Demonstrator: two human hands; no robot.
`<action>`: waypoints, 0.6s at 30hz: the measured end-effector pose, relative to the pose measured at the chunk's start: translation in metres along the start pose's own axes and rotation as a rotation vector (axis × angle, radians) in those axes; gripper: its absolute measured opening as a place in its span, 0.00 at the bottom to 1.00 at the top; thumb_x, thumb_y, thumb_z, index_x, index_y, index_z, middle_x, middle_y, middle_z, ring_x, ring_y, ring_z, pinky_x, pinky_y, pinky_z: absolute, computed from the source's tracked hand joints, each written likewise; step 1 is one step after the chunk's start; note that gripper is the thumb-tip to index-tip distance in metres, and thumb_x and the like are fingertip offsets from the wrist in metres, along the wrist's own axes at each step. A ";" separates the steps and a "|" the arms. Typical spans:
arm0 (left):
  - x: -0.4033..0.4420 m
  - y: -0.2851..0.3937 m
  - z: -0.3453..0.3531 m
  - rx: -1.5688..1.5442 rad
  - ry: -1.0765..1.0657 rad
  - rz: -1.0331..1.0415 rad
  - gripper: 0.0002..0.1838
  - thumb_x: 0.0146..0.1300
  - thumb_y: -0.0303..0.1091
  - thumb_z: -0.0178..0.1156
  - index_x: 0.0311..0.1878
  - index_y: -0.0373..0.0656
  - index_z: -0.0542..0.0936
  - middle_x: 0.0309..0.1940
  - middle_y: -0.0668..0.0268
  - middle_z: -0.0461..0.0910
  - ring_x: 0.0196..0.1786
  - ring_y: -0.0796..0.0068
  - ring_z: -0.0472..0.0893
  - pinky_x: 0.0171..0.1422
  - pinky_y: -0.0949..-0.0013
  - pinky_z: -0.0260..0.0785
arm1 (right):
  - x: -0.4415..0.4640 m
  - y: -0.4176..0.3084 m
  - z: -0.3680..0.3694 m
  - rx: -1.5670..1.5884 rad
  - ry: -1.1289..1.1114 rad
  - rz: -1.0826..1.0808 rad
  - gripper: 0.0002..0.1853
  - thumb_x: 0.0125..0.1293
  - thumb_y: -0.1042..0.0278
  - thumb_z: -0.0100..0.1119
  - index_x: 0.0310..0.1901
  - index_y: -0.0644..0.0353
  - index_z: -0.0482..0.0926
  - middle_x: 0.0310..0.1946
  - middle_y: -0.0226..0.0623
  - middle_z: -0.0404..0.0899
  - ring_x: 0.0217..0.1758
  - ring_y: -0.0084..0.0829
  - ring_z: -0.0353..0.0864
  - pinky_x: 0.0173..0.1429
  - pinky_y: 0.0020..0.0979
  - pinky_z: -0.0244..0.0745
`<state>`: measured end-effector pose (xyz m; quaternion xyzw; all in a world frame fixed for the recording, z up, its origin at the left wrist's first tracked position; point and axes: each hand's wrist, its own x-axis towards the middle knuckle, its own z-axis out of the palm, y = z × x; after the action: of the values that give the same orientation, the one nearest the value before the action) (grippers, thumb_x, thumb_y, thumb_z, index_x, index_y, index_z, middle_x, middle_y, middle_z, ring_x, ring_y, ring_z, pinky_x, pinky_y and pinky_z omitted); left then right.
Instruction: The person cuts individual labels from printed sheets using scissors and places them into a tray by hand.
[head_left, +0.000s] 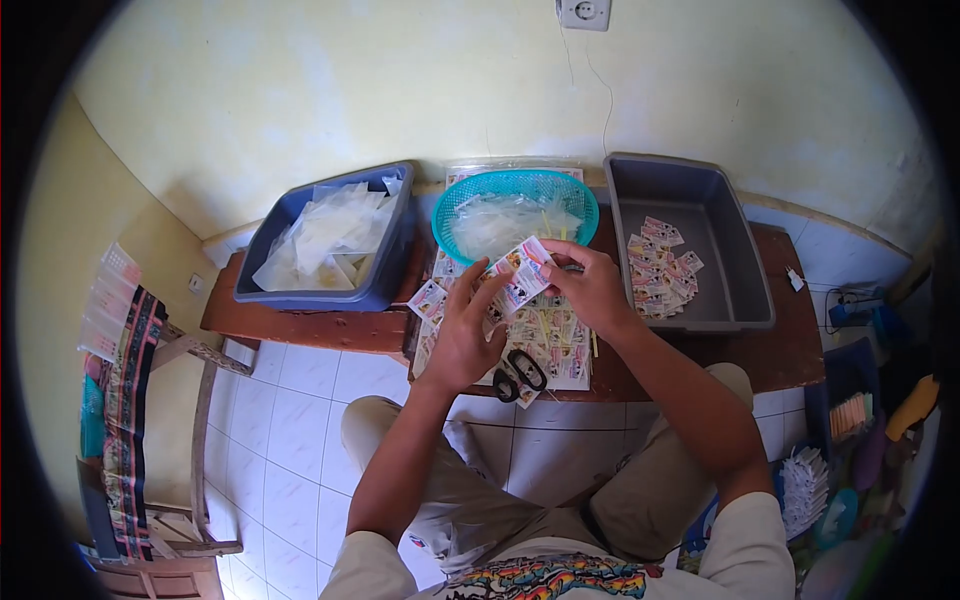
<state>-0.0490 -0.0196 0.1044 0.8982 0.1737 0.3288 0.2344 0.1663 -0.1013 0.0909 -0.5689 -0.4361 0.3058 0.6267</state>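
Note:
A printed label strip [525, 272] is between my two hands, above the sheets on the table. My right hand [590, 285] pinches its upper right end with thumb and fingertips. My left hand [466, 335] grips the lower left end, its fingers lying across the print. Another piece of printed label [430, 302] shows to the left of that hand. Black-handled scissors [520, 375] lie just below my hands on printed label sheets [565, 350]; I cannot see their blades clearly.
Behind my hands stands a turquoise basket [447, 222] of clear plastic bags. To the left, a blue tub [398, 245] holds whitish translucent sheets or bags. A grey tub [725, 240] at the right contains cut labels [662, 275]. The wooden table's [300, 325] front edge is before my knees.

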 end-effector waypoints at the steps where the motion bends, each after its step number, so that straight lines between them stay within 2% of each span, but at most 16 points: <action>1: 0.002 0.000 0.001 0.050 0.023 0.039 0.42 0.53 0.17 0.74 0.74 0.48 0.76 0.75 0.48 0.70 0.73 0.42 0.75 0.71 0.51 0.75 | -0.002 -0.002 0.002 0.014 0.007 0.018 0.20 0.73 0.77 0.66 0.66 0.64 0.83 0.45 0.42 0.90 0.37 0.23 0.91 0.41 0.26 0.87; 7: 0.006 -0.007 0.001 -0.008 0.082 -0.032 0.38 0.55 0.25 0.80 0.71 0.43 0.78 0.69 0.50 0.77 0.64 0.50 0.83 0.60 0.57 0.81 | -0.005 -0.004 0.010 0.074 0.022 0.059 0.21 0.75 0.77 0.66 0.67 0.64 0.82 0.49 0.41 0.89 0.43 0.23 0.90 0.44 0.25 0.87; 11: 0.004 -0.005 -0.006 -0.071 0.076 -0.094 0.37 0.54 0.27 0.81 0.69 0.42 0.79 0.67 0.50 0.79 0.63 0.50 0.84 0.61 0.58 0.81 | -0.009 0.002 0.011 0.087 0.004 0.107 0.22 0.75 0.76 0.66 0.69 0.65 0.81 0.52 0.41 0.87 0.48 0.24 0.90 0.47 0.25 0.87; 18: -0.015 -0.025 -0.005 0.062 0.106 -0.091 0.34 0.53 0.28 0.82 0.65 0.41 0.82 0.67 0.52 0.81 0.66 0.49 0.82 0.66 0.55 0.79 | -0.023 0.012 0.019 -0.027 -0.012 0.113 0.27 0.74 0.72 0.69 0.72 0.65 0.77 0.52 0.41 0.87 0.47 0.26 0.90 0.47 0.29 0.87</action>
<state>-0.0678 -0.0042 0.0868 0.8775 0.2367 0.3594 0.2115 0.1406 -0.1112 0.0738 -0.5994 -0.4110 0.3381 0.5979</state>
